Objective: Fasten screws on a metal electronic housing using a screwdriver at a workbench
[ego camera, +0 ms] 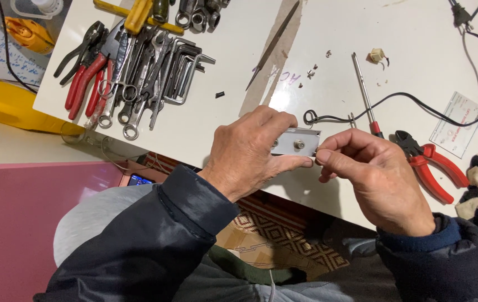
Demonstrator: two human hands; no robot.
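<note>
Fingers (283, 162) of the left hand (250, 151) are pinching a small metal plate (297, 140) above the desk (216, 112) edge; the right hand (373, 173) is nipping its end. Stiff, light, probably slick: edges are looking safest.

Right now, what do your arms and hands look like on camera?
Both hands are bare: left hand, right hand. Each arm wears a dark navy padded jacket sleeve; the right sleeve shows a blue knit inner cuff. No gloves, rings or watch visible.
</note>
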